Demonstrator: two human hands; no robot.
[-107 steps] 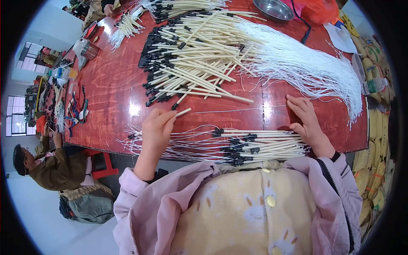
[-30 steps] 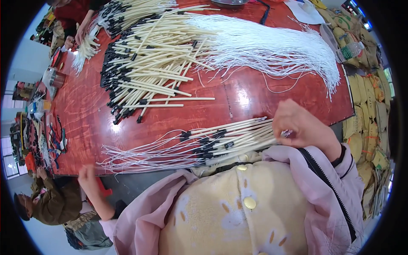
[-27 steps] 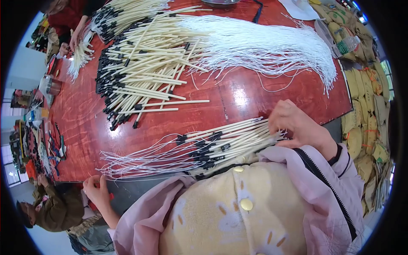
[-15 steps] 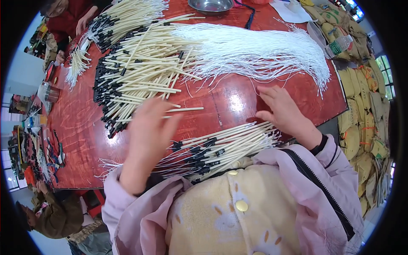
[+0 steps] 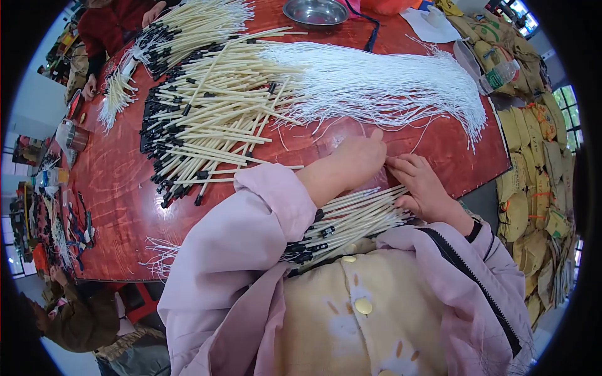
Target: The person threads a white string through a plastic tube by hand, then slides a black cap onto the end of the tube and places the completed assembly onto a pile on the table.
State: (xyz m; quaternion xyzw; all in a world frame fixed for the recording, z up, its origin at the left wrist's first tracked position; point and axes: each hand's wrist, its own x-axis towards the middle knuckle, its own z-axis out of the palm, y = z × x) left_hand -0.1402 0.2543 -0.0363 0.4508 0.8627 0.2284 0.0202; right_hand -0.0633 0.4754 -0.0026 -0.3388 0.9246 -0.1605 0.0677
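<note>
My left arm reaches across to the right, and my left hand [image 5: 362, 153] is closed over the red table, its fingertips mostly turned from view. Close beside it is my right hand [image 5: 426, 187], its fingers bent toward the left one. Anything held between the hands is too small or hidden to name. Just below them lies a bundle of cream rods [image 5: 357, 216] with black end pieces, at the table's near edge; my right thumb is by its right-hand tips. Beyond my hands a thick bunch of white cords [image 5: 389, 78] spreads rightward from a big pile of similar rods [image 5: 219, 109].
A metal bowl [image 5: 315, 11] stands at the far edge, with a plastic bottle [image 5: 500, 75] at far right. Stuffed sacks [image 5: 533, 163] line the right side. A co-worker's hand [image 5: 89, 88] is at far left; another person [image 5: 81, 313] sits lower left.
My left hand has swung right, from beside the rod pile to my right hand, and closed. My right hand has come lower and its fingers have bent in. The left sleeve now covers part of the near bundle.
</note>
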